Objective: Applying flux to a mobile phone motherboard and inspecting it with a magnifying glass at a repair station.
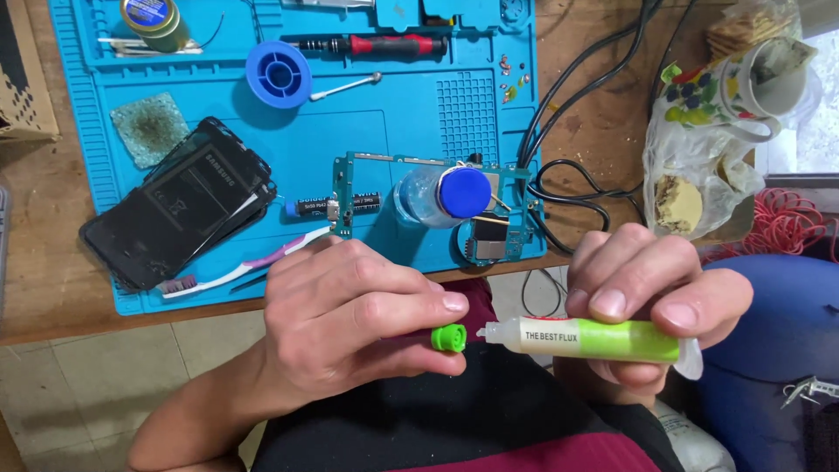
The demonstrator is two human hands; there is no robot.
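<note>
Left hand (350,323) pinches the green cap (449,337), seemingly just off the nozzle, right hand (651,301) grips the flux syringe (594,339) near the mat's (411,131) edge; next, steady aim at the far circuit board (350,205).

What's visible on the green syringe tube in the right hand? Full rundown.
The syringe tube is a slim plastic barrel, lying nearly level, with a green label over the rear and a white printed band toward its translucent nozzle, which points left. The right hand holds it. Its green cap is off, pinched in the left hand, just clear of the tip.
</note>
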